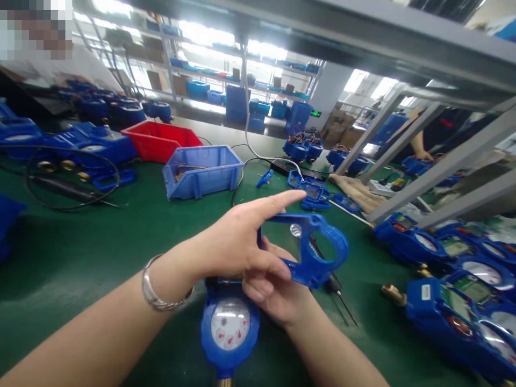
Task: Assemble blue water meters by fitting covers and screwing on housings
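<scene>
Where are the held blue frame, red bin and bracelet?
Blue frame [305,253]: head view, bar between its openings.
Red bin [152,148]: head view, outer wall.
Bracelet [149,290]: head view, outer face of band.

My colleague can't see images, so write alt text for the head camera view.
The left hand holds a blue frame, the right hand close to it, over a green workbench. A blue meter lies near them; a red bin and a blue bin stand beyond.

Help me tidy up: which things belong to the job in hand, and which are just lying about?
Likely in the job:
held blue frame
nearest dial meter
black screwdriver, right

Apparently lying about:
red bin
beige cloth
black tool, left
</scene>
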The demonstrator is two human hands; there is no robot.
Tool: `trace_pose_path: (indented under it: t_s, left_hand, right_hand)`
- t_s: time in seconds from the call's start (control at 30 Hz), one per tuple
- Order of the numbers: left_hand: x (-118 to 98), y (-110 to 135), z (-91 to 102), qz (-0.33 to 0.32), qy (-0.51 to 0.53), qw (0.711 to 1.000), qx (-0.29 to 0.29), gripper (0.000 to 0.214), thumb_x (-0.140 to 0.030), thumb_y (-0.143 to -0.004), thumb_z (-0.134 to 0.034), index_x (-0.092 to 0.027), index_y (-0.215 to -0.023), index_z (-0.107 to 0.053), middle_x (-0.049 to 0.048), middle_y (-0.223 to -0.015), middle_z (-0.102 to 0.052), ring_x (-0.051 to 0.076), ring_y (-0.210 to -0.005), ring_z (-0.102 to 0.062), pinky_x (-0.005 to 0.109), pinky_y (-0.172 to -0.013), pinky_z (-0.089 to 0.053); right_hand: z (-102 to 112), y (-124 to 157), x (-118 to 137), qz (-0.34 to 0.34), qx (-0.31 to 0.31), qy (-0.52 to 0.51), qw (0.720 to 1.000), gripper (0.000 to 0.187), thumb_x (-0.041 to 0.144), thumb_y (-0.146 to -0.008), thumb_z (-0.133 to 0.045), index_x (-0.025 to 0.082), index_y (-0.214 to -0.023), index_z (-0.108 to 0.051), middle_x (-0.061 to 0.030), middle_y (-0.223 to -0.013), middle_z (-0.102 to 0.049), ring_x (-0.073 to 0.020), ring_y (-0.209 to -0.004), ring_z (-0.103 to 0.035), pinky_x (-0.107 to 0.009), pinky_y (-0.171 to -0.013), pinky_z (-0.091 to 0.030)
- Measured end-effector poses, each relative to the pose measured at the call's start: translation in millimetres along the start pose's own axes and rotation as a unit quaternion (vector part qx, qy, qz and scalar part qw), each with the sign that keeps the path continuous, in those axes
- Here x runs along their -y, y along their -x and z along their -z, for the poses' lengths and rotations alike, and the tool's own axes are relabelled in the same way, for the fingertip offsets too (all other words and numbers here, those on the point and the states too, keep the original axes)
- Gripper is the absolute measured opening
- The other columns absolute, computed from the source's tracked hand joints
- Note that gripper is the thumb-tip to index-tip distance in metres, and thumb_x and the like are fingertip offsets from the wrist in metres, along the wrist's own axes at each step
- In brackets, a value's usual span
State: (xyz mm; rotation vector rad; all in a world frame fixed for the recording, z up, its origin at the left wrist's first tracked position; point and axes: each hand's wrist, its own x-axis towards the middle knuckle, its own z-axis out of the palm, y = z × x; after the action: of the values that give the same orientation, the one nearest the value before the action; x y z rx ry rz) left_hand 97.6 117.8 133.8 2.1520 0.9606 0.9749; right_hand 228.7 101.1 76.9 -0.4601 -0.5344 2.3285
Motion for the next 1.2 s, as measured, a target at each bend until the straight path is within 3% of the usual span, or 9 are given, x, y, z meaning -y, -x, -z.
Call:
trace_pose_path:
  t_s: [0.17,0.33,0.47,0.63,0.9,0.97,1.03,1.13,1.2]
  left_hand:
    - [-6.7,-4.9,-7.9,0.061,-0.039,0.997,0.006,0.053,-0.037,-0.058,-0.080,-0.024,-0.107,-0.061,-0.0026,-0.088,-0.062,0.014,-0.070,-0.054,0.024,-0.063,-0.045]
    - [-1.3,-2.0,-10.9,0.101,-0.044,0.994,-0.016,0.012,-0.029,-0.081,-0.059,-0.022,-0.088,-0.065,-0.0035,-0.078,-0.064,0.014,-0.072,-0.057,0.024,-0.067,-0.042]
    - [-0.1,0.6,-12.2,0.091,-0.042,0.994,-0.037,0.022,-0.030,-0.090,-0.043,-0.020,-0.091,-0.063,-0.0003,-0.086,-0.066,0.015,-0.081,-0.060,0.025,-0.074,-0.042]
    - [-4.5,1.6,-17.4,0.127,-0.174,0.976,-0.029,0.045,-0.054,-0.060,-0.073,-0.019,-0.080,-0.056,0.0005,-0.075,-0.058,0.019,-0.069,-0.054,0.027,-0.056,-0.037]
    - [8.8,4.2,-15.9,0.154,-0.059,0.982,-0.088,0.025,-0.031,-0.090,-0.040,-0.018,-0.082,-0.060,-0.0021,-0.067,-0.056,0.014,-0.064,-0.052,0.026,-0.061,-0.038]
    - [11.2,7.5,-10.9,0.176,-0.034,0.977,-0.120,0.023,-0.027,-0.090,-0.037,-0.019,-0.094,-0.059,-0.0035,-0.066,-0.053,0.012,-0.058,-0.050,0.025,-0.056,-0.038]
    - [10.9,11.6,-7.1,0.199,-0.012,0.968,-0.150,0.024,-0.023,-0.089,-0.036,-0.019,-0.106,-0.053,-0.0037,-0.067,-0.053,0.011,-0.056,-0.050,0.025,-0.055,-0.039]
    - [5.5,17.6,-7.1,0.224,0.030,0.959,-0.171,0.028,-0.019,-0.087,-0.036,-0.017,-0.114,-0.043,-0.0015,-0.074,-0.056,0.012,-0.060,-0.054,0.026,-0.056,-0.044]
    - [-0.3,20.8,-10.7,0.223,0.062,0.958,-0.168,0.027,-0.020,-0.088,-0.036,-0.017,-0.114,-0.040,-0.0002,-0.077,-0.058,0.013,-0.063,-0.057,0.027,-0.059,-0.046]
  right_hand:
    - [-4.0,8.4,-7.5,-0.030,0.051,-0.069,0.996,0.039,0.034,-0.083,-0.054,0.016,-0.052,-0.041,0.0024,-0.049,-0.046,-0.0023,-0.035,-0.033,-0.014,-0.038,-0.029]
    - [-0.3,5.6,-11.9,-0.051,0.064,-0.062,0.995,0.037,0.036,-0.086,-0.048,0.014,-0.056,-0.048,0.0041,-0.049,-0.042,-0.0012,-0.035,-0.027,-0.012,-0.038,-0.028]
    - [0.6,3.8,-14.1,-0.053,0.048,-0.061,0.996,0.038,0.033,-0.089,-0.044,0.013,-0.057,-0.049,0.0046,-0.048,-0.041,-0.0015,-0.033,-0.024,-0.012,-0.036,-0.026]
    - [0.0,5.0,-14.4,-0.057,0.014,-0.064,0.996,0.039,0.037,-0.086,-0.047,0.014,-0.055,-0.046,0.0050,-0.045,-0.039,-0.0011,-0.034,-0.021,-0.012,-0.035,-0.024]
    - [5.3,-0.2,-11.3,-0.030,-0.022,0.082,0.996,0.017,0.030,-0.081,-0.053,0.015,-0.075,-0.056,0.0008,-0.047,-0.056,-0.0060,-0.031,-0.043,-0.015,-0.034,-0.036]
    - [4.0,2.2,-4.2,-0.010,-0.041,0.165,0.985,0.010,0.019,-0.072,-0.059,0.014,-0.081,-0.057,-0.0002,-0.056,-0.060,-0.0084,-0.038,-0.052,-0.017,-0.036,-0.040]
    - [0.5,8.2,5.9,0.027,-0.056,0.217,0.974,0.030,0.008,-0.063,-0.063,0.017,-0.092,-0.057,-0.0002,-0.072,-0.062,-0.0116,-0.053,-0.060,-0.019,-0.041,-0.047]
    - [-5.0,17.2,20.5,0.108,-0.048,0.248,0.961,0.057,0.010,-0.059,-0.072,0.024,-0.112,-0.055,-0.0034,-0.104,-0.061,-0.0184,-0.093,-0.061,-0.030,-0.070,-0.056]
    - [-6.0,18.2,25.5,0.137,-0.003,0.253,0.958,0.062,0.020,-0.060,-0.078,0.027,-0.117,-0.055,-0.0041,-0.122,-0.056,-0.0206,-0.112,-0.052,-0.036,-0.092,-0.048]
